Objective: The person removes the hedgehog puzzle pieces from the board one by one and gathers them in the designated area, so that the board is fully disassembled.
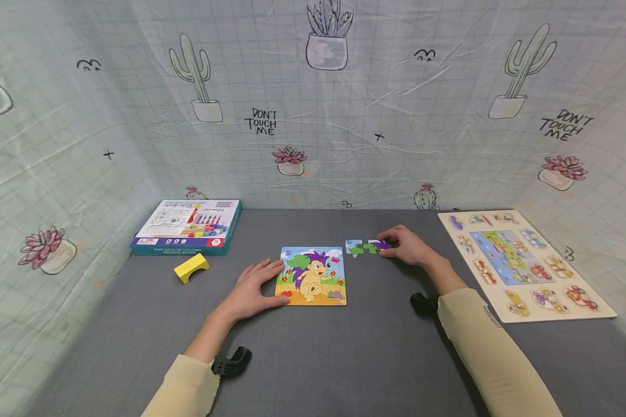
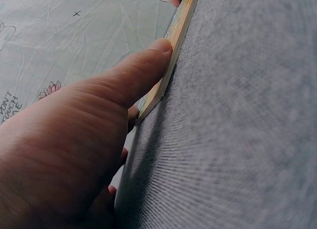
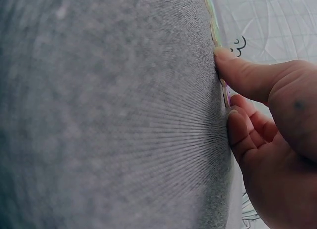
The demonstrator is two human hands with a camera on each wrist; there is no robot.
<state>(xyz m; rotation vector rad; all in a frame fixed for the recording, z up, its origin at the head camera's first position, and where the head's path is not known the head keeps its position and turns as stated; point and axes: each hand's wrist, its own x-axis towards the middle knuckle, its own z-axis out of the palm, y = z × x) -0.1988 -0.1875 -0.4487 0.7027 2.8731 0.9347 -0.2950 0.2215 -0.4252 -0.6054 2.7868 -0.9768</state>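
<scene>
A square hedgehog picture puzzle (image 1: 313, 277) lies flat on the grey table. My left hand (image 1: 253, 291) rests at its left side, thumb along the near left part and fingertips at the upper left edge. In the left wrist view the straight thumb (image 2: 141, 70) presses onto the board's edge (image 2: 166, 85). Beyond the puzzle's upper right corner, my right hand (image 1: 408, 246) pinches a purple-and-green jigsaw piece (image 1: 379, 245) between thumb and fingers, partly hiding it. Right beside that piece lies a blue-and-green jigsaw piece (image 1: 353, 245).
A yellow arch block (image 1: 192, 267) lies to the left, in front of a flat toy box (image 1: 188, 227). On the right is a large wooden vehicle puzzle board (image 1: 527, 266). A printed cloth (image 1: 334, 98) hangs behind the table and along both sides.
</scene>
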